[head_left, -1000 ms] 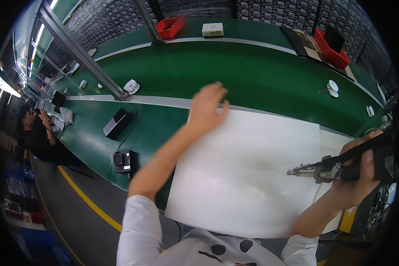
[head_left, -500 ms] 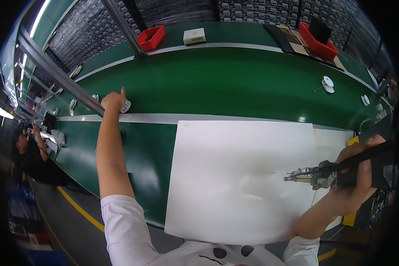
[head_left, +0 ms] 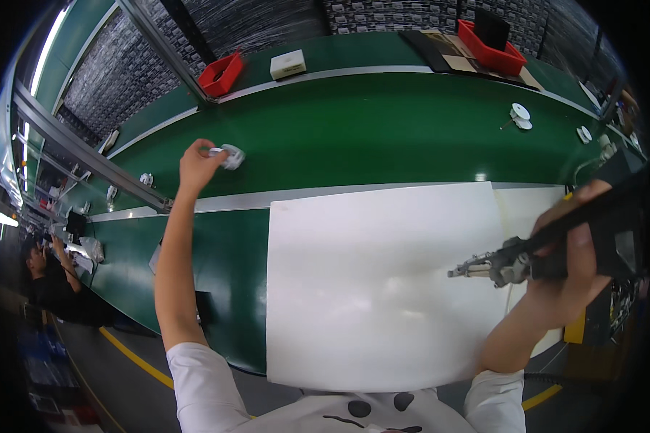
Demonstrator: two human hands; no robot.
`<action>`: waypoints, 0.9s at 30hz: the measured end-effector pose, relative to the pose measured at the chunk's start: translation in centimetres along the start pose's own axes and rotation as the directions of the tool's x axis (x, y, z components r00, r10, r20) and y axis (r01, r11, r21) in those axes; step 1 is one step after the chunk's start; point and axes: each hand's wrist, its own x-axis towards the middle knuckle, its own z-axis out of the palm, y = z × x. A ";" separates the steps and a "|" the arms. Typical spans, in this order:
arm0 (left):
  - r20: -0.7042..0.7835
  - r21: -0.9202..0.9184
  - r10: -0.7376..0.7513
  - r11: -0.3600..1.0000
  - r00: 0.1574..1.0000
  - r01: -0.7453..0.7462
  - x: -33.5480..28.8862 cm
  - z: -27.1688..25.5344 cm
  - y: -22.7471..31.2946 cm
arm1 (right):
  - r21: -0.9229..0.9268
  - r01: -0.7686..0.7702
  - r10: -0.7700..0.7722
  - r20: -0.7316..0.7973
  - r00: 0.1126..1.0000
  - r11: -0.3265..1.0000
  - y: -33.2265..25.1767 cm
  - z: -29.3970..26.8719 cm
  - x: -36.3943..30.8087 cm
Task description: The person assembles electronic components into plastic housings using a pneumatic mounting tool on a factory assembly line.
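1. Up at the far left, the left hand (head_left: 198, 164) is stretched out over the green conveyor belt (head_left: 383, 130), its fingers pinched around a small white round part (head_left: 231, 156).
2. That part sits at the fingertips, just to the right of the hand and partly wrapped by it; whether it rests on the belt or is lifted clear cannot be told.
3. Nearer the body, the right hand (head_left: 578, 249) is clenched around the dark grip of a powered screwdriver (head_left: 534, 256), whose metal tip points left.
4. Its tip hangs over the right part of a large white sheet (head_left: 368, 289), which lies flat on the near side of the bench, with a silver rail (head_left: 354, 193) along its far edge.
5. Both hands are well apart, the white sheet lying between them.
6. More small white round parts (head_left: 518, 114) lie on the belt at the far right.
7. Beyond the belt stand a red bin (head_left: 220, 74) and a white box (head_left: 287, 65).
8. Another person (head_left: 47, 278) sits at the far left edge.
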 end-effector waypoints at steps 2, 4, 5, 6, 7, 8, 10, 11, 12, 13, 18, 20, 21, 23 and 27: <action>-0.096 -0.340 0.210 0.912 0.973 -0.231 -3.2 3.4 3.8 | -0.014 0.015 -0.016 -0.067 0.998 1.000 0.4 0.5 -0.3; 0.034 -0.430 0.249 0.878 0.968 -0.211 -9.5 6.3 11.0 | 0.097 -0.101 0.108 -0.076 0.991 0.990 -0.2 0.2 0.6; 0.027 -0.526 0.347 0.803 0.938 -0.282 -12.6 7.9 13.1 | 0.229 -0.059 0.074 -0.056 0.996 0.972 0.0 0.2 1.1; 0.059 -0.510 0.419 0.793 0.906 -0.333 -16.0 9.1 15.2 | 0.220 -0.026 0.047 -0.093 0.994 0.975 0.0 0.4 1.2; 0.099 -0.543 0.436 0.777 0.894 -0.319 -19.3 10.0 17.0 | 0.211 0.012 0.016 -0.133 0.991 0.977 -0.5 0.8 1.4; 0.091 -0.586 0.458 0.743 0.885 -0.324 -21.8 11.1 17.5 | 0.273 0.009 0.025 -0.121 0.992 0.962 -0.8 1.5 1.5; 0.159 -0.520 0.499 0.776 0.852 -0.358 -25.3 11.2 19.0 | 0.276 0.027 0.004 -0.111 0.994 0.961 -0.8 1.4 1.5; 0.162 -0.492 0.542 0.768 0.824 -0.409 -26.1 10.8 19.7 | 0.250 -0.002 0.031 -0.112 0.993 0.968 -0.8 1.1 1.5; 0.163 -0.503 0.547 0.762 0.821 -0.408 -26.4 10.2 20.2 | 0.237 0.000 0.028 -0.114 0.993 0.972 -0.8 0.8 1.5; 0.108 -0.378 0.657 0.722 0.746 -0.580 -26.4 9.2 20.3 | 0.233 0.002 0.027 -0.123 0.992 0.973 -0.9 0.8 1.4; 0.090 -0.382 0.933 0.355 0.348 -0.853 -26.1 10.5 20.8 | 0.188 -0.007 0.036 -0.153 0.988 0.982 -1.4 0.8 1.2; 0.048 -0.317 0.957 0.286 0.286 -0.904 -27.5 11.9 21.4 | 0.166 -0.024 0.040 -0.096 0.995 0.986 -1.2 0.3 1.2; 0.046 -0.318 0.957 0.285 0.285 -0.905 -28.2 12.1 21.9 | 0.164 -0.022 0.039 -0.096 0.995 0.986 -1.2 0.3 1.2; 0.089 -0.215 0.940 0.342 0.330 -0.915 -29.7 12.3 23.3 | 0.233 -0.042 0.062 -0.081 0.995 0.972 -1.2 0.5 1.0; 0.165 -0.005 0.949 0.273 0.268 -0.962 -30.9 13.3 24.3 | 0.179 0.018 -0.005 -0.072 0.997 0.984 -0.7 0.7 1.1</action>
